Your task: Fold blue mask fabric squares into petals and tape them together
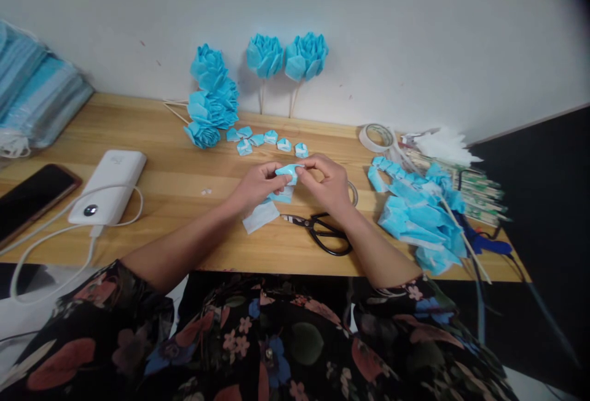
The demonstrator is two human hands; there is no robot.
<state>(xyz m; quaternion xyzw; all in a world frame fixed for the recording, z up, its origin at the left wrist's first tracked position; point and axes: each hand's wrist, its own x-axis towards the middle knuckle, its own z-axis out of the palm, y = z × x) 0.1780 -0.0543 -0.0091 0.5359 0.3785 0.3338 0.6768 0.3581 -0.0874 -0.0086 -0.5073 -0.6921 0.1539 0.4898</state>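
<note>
Between my two hands, above the middle of the table, is a small folded piece of blue sheet (288, 171). My left hand (262, 184) pinches its left side, and my right hand (326, 181) pinches its right side. Flat blue and white cut pieces (260, 216) lie on the wood just below. A pair of black-handled scissors (318, 226) rests under my right wrist, its blades pointing left. Several small folded blue petals (270, 137) are spread out beyond my fingers.
Blue flowers on sticks (306, 56) lean against the wall; more flowers (209, 99) lie left of them. A tape roll (377, 136) and a heap of blue petals (415, 216) are at right. A white power bank (109, 186), a phone (37, 198) and packed masks (41, 90) stand left.
</note>
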